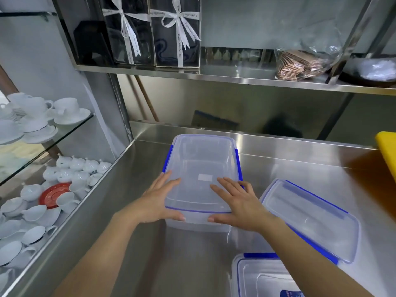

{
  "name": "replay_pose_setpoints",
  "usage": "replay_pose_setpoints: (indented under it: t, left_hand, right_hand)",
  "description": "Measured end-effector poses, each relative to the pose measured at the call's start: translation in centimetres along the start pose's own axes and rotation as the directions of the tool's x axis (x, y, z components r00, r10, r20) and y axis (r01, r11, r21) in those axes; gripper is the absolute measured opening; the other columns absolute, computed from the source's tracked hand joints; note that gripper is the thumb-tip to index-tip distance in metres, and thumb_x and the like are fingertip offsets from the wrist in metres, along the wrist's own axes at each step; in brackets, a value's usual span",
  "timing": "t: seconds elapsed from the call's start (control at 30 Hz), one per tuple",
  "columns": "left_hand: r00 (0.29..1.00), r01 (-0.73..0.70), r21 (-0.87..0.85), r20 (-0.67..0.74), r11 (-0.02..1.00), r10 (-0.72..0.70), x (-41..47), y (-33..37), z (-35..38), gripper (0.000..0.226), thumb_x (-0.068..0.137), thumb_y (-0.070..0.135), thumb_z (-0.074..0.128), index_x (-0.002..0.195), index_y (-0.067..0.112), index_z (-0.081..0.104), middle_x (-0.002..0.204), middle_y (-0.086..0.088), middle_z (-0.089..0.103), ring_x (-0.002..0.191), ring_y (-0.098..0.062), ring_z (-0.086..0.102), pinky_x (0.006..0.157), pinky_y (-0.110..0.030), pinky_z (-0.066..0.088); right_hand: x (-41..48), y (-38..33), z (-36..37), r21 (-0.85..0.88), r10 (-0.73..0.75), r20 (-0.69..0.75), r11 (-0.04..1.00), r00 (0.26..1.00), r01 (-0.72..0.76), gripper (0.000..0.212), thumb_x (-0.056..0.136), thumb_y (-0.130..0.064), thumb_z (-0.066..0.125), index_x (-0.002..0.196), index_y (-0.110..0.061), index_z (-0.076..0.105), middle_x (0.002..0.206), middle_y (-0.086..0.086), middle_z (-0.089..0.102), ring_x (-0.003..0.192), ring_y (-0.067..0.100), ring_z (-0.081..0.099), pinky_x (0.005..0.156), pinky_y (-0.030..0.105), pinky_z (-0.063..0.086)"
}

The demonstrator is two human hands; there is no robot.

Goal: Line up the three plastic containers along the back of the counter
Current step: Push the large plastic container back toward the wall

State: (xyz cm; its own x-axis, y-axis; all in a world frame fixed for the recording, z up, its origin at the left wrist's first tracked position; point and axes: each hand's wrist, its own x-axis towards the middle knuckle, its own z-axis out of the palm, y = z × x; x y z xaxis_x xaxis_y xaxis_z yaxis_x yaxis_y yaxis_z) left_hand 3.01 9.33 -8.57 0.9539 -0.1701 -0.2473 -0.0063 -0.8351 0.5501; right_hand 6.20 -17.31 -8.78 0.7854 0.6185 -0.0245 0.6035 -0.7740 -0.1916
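Observation:
A large clear plastic container (201, 159) with blue clips and a lid stands on the steel counter (132, 189), its far end close to the back ledge. My left hand (158, 200) grips its near left corner, fingers on the lid and thumb on the front wall. My right hand (237, 204) grips the near right corner the same way. A second clear container (317, 219) lies at an angle to the right of my right hand. A third clear container (261, 277) sits at the bottom edge, partly cut off and partly behind my right forearm.
A yellow board (387, 151) juts in at the right edge. A steel shelf (235, 78) overhangs the back of the counter, with ribboned boxes (154, 33) and a bag of brown packets (300, 63). White cups and teapots (42, 116) fill glass shelves to the left.

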Motion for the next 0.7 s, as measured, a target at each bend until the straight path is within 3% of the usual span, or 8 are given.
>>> replay_pose_setpoints:
  t: [0.2,0.37,0.47,0.57,0.63,0.7]
  left_hand:
    - [0.994,-0.015,-0.053,-0.106,0.999,0.009,3.6,-0.9,-0.5,0.094,0.067,0.055,0.073,0.144,0.043,0.019,0.157,0.022,-0.006,0.142,0.000,-0.012,0.119,-0.040,0.012]
    - [0.992,-0.027,0.019,-0.126,0.999,0.029,4.0,-1.0,-0.1,0.089,0.075,0.052,0.067,0.146,0.041,0.015,0.158,0.017,-0.010,0.141,0.001,-0.019,0.118,-0.040,0.011]
    - [0.996,0.019,0.120,-0.086,0.993,-0.009,3.4,0.2,-0.5,0.089,0.079,0.054,0.062,0.148,0.037,0.008,0.159,0.011,-0.012,0.143,-0.009,-0.018,0.119,-0.043,0.004]
    - [0.997,0.077,0.247,0.007,0.966,-0.081,2.6,1.9,-1.9,0.087,0.083,0.052,0.058,0.149,0.032,0.004,0.160,0.003,-0.010,0.146,-0.018,-0.011,0.118,-0.041,-0.001]
    - [0.996,0.083,0.257,-0.033,0.963,-0.077,2.2,3.9,-2.4,0.081,0.085,0.049,0.057,0.149,0.026,0.013,0.161,-0.003,0.006,0.147,-0.021,0.003,0.118,-0.037,0.006]
    - [0.977,0.023,0.128,-0.213,0.992,0.005,1.5,7.1,-1.5,0.069,0.087,0.046,0.057,0.145,0.020,0.030,0.153,-0.003,0.032,0.140,-0.021,0.027,0.113,-0.035,0.023]
  right_hand:
    - [3.7,1.4,-0.1,0.011,0.041,0.015,0.999,0.999,-0.042,0.096,0.064,-0.080,0.011,0.145,-0.029,0.006,0.158,-0.001,0.002,0.144,0.018,-0.004,0.116,0.040,-0.006]
    - [4.0,1.6,0.2,0.005,0.024,0.015,1.000,1.000,-0.024,0.101,0.061,-0.081,0.003,0.145,-0.026,0.006,0.158,0.002,0.003,0.145,0.019,-0.004,0.116,0.041,-0.006]
    - [3.8,1.1,-0.1,-0.008,0.053,0.006,0.999,0.999,-0.053,0.094,0.066,-0.079,0.011,0.145,-0.027,0.008,0.158,0.000,0.007,0.145,0.020,0.001,0.117,0.040,0.000]
    - [2.8,1.1,-1.3,0.034,0.115,-0.013,0.993,0.993,-0.115,0.082,0.077,-0.073,0.032,0.143,-0.029,0.015,0.157,-0.002,0.012,0.142,0.020,0.014,0.115,0.037,0.013]
    - [1.5,1.9,-2.6,0.059,0.164,-0.059,0.985,0.985,-0.160,0.075,0.081,-0.066,0.040,0.142,-0.027,0.023,0.154,-0.001,0.025,0.137,0.020,0.028,0.110,0.037,0.023]
    - [-0.3,3.5,-4.0,0.096,0.223,-0.142,0.973,0.964,-0.211,0.064,0.084,-0.056,0.048,0.138,-0.025,0.032,0.146,0.001,0.040,0.128,0.022,0.040,0.105,0.038,0.030]
